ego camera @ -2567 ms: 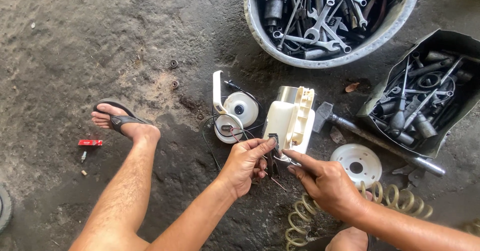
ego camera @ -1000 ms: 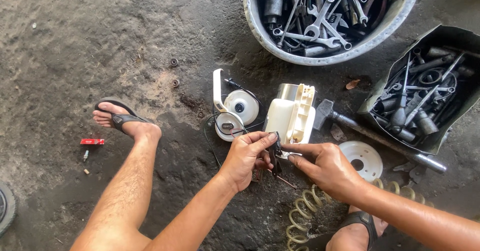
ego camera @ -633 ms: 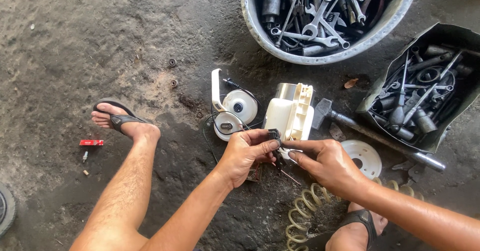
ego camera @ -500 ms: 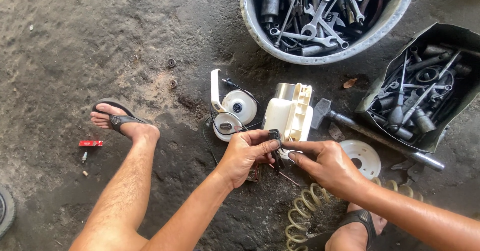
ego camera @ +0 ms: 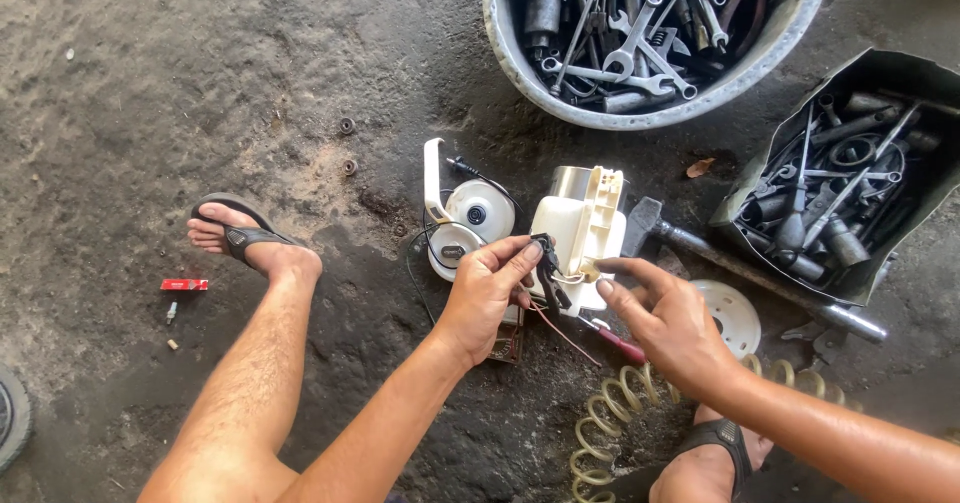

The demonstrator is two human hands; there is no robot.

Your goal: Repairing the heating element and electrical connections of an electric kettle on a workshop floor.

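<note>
Two hands: both low centre over a white plastic unit on the floor.
far left: dark round edge (ego camera: 10,428), partly cut off, cannot tell what it is.
small red item (ego camera: 184,285): lies on the floor just beside the left foot (ego camera: 250,245), which wears a dark sandal; small bits near it.
floor (ego camera: 150,93): dark, rough, oil-stained; two small ring-like bits up left of centre.
white round part (ego camera: 468,218): with a white bracket and black wires, just left of the unit, on the floor.
left hand (ego camera: 488,293): fingers pinched shut on a small black connector (ego camera: 546,258) with thin wires, held against the lower left edge of the unit.
white plastic unit (ego camera: 582,228): upright-ish on the floor, metal cylinder at its top, between the two hands.
red-handled tool (ego camera: 615,341): lies on the floor under the hands, tip toward the unit.
right hand (ego camera: 672,323): fingers loosely spread, index tip touching the unit's lower right side near the wires; grips nothing visible.
coiled hose (ego camera: 600,433): pale yellow, on the floor below the right wrist, beside the right foot.
white disc (ego camera: 735,315): flat on the floor just right of the right hand.
long metal bar (ego camera: 760,278): lies diagonally from the unit toward the right.
round basin (ego camera: 650,118): top centre-right, full of wrenches and spanners.
dark tray (ego camera: 850,193): far right, holds sockets and small tools.
</note>
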